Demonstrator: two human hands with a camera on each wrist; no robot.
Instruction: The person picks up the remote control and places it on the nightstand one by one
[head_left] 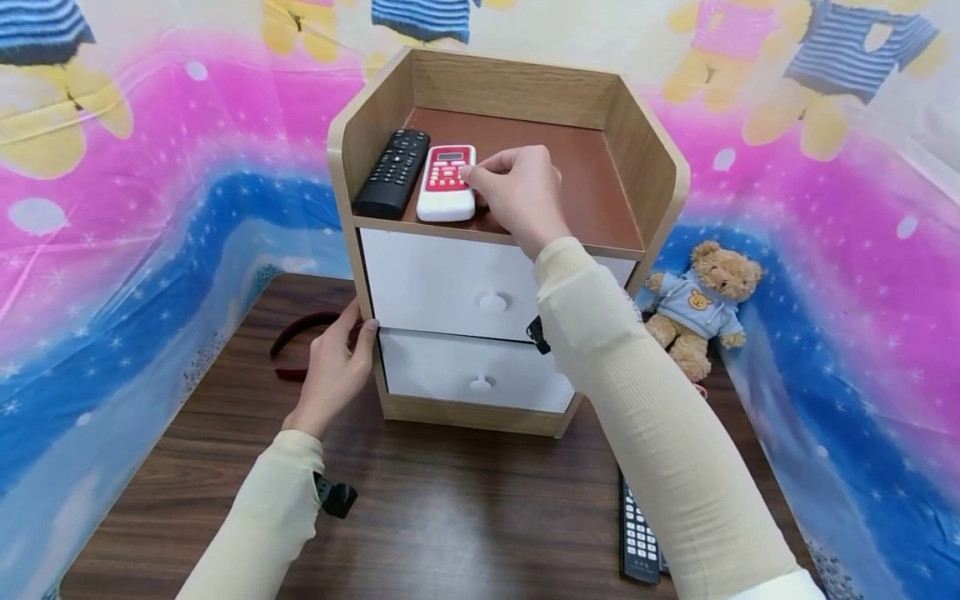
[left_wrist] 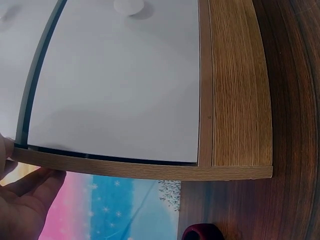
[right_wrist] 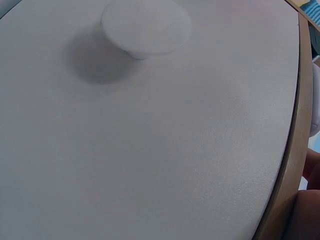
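Observation:
A small wooden cabinet with white drawer fronts stands on the table. On its brown top, a white and red remote control lies beside a longer black remote control. My right hand pinches the right edge of the white and red remote, thumb against its face; the other fingertips are partly hidden. Low on the cabinet's left side, my left hand rests its fairly straight fingers against the outer panel, with the thumb at the front edge. Both drawers look closed.
A dark red headband-like loop lies left of the cabinet. To the right sits a teddy bear in a light blue top. Another black remote lies near the front right, partly under my right forearm. Patterned cloth surrounds the table.

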